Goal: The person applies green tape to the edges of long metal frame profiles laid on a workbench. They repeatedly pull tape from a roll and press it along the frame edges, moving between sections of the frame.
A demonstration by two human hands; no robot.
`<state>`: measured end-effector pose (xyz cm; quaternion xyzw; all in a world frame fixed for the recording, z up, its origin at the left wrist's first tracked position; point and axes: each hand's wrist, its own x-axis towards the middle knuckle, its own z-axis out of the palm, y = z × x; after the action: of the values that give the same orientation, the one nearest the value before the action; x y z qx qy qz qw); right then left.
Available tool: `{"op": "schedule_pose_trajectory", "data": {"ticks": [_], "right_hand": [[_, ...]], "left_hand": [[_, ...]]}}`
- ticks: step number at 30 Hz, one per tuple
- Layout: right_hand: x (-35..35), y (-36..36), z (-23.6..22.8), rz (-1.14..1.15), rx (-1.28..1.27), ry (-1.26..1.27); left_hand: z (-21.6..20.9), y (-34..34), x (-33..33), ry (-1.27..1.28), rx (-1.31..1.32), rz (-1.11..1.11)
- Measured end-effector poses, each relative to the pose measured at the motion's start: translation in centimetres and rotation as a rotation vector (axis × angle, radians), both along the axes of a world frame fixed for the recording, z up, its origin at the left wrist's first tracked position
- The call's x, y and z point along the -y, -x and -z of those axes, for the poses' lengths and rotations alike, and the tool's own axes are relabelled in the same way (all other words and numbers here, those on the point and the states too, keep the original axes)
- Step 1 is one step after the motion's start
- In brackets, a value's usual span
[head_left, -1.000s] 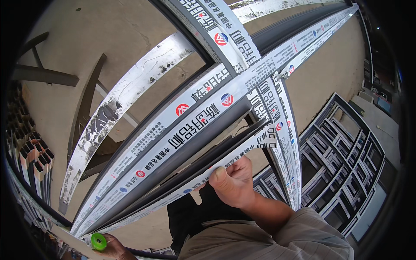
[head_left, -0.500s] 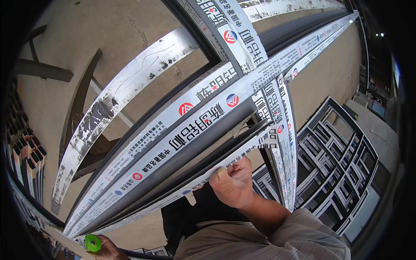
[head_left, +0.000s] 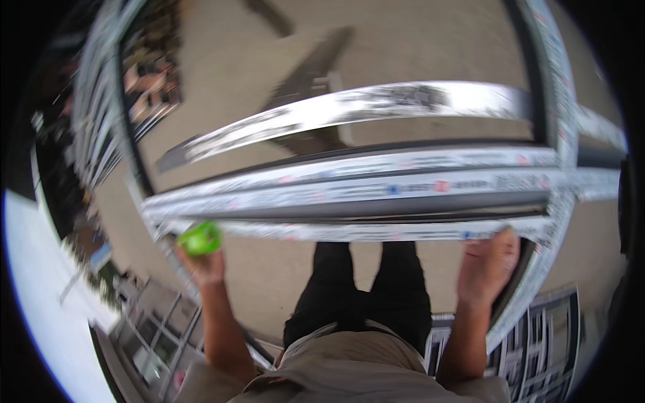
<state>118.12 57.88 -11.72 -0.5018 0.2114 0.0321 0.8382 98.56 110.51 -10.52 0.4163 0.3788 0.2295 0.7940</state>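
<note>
A frame of long metal profiles, covered in white printed protective film, lies across in front of me. At its near edge is a narrow film-covered profile (head_left: 349,232). My right hand (head_left: 487,265) is closed around that profile close to its right end, thumb on top. At the left end, my left hand (head_left: 203,266) is closed on a bright green round-ended object (head_left: 200,238), blurred by motion, whose kind I cannot make out. Just beyond run wider film-covered bars (head_left: 376,188), with dark grey metal between them. The left fingers are partly hidden behind the green object.
A scuffed silvery beam (head_left: 403,101) passes under the frame. An upright film-covered side profile (head_left: 561,114) stands at the right. Stacked profiles (head_left: 97,134) are at the far left. Assembled window frames (head_left: 544,342) lie low on the right, and a grid frame (head_left: 158,329) low on the left.
My view has swung to the left, so the frame now lies nearly level across it. My right hand is now near the profile's right corner; the green object is still in my left hand.
</note>
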Motion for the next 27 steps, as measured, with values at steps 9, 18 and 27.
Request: {"op": "schedule_pose_trajectory", "data": {"ticks": [9,18,27], "right_hand": [[1.5,-0.4,-0.4,-0.085,-0.049,-0.115],[3.9,2.1,-1.0,-0.150,-0.037,-0.192],[6.2,3.1,-0.4,-0.193,0.008,-0.228]], "left_hand": [[-0.9,-1.3,3.9,0.078,0.050,0.033],[-1.4,-0.4,4.6,0.150,0.074,0.046],[-2.8,0.6,5.4,0.156,0.099,0.104]]}}
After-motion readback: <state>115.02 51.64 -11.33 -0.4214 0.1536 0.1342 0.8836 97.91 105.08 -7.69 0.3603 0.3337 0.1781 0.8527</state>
